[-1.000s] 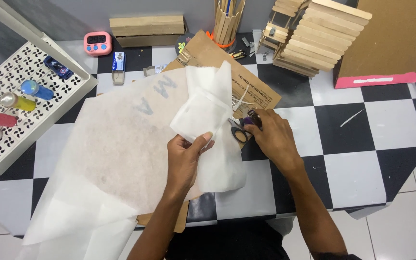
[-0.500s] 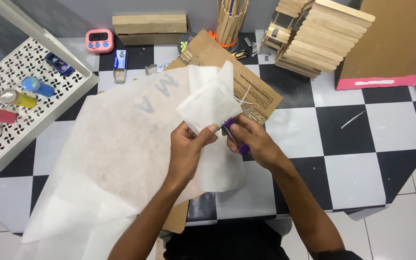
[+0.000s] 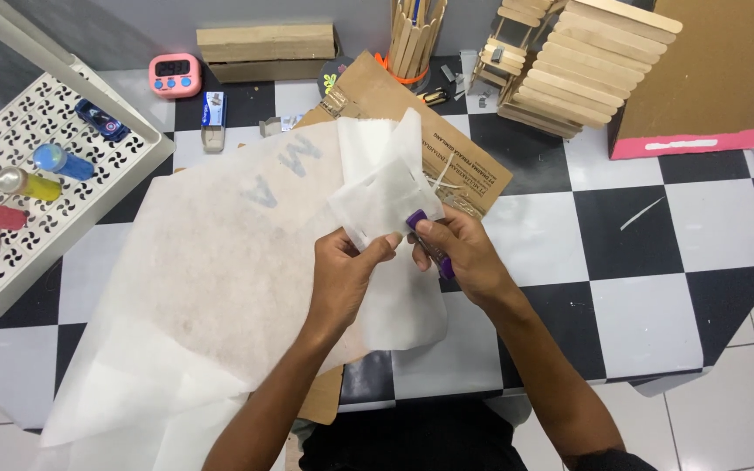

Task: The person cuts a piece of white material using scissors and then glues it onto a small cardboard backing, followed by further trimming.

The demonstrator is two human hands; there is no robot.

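The left hand [image 3: 342, 279] pinches the lower edge of a small white paper sheet [image 3: 386, 196], thumb and fingers closed on it, and holds it raised above the table. The right hand [image 3: 464, 257] is closed around purple-handled scissors [image 3: 429, 244], which sit at the sheet's right edge just beside the left thumb; whether the blades are open cannot be told, as the fingers cover them. The sheet shows slits or cut-outs near its middle. Under both hands lies a large sheet of thin white paper [image 3: 194, 288], spread across the black-and-white checkered table [image 3: 647, 288] and hanging over its near edge; grey letters show faintly through it. A brown piece of cardboard [image 3: 473, 166] lies beneath, its corner pointing to the far side. To the left stands a white perforated tray [image 3: 89, 166] holding small paint bottles [image 3: 37, 174]. At the far edge are a pink timer [image 3: 175, 74], a wooden block [image 3: 265, 44], a cup of flat wooden sticks [image 3: 412, 39] and a model built of wooden sticks [image 3: 578, 61]. A brown board with a pink strip [image 3: 700, 87] stands at the far right.
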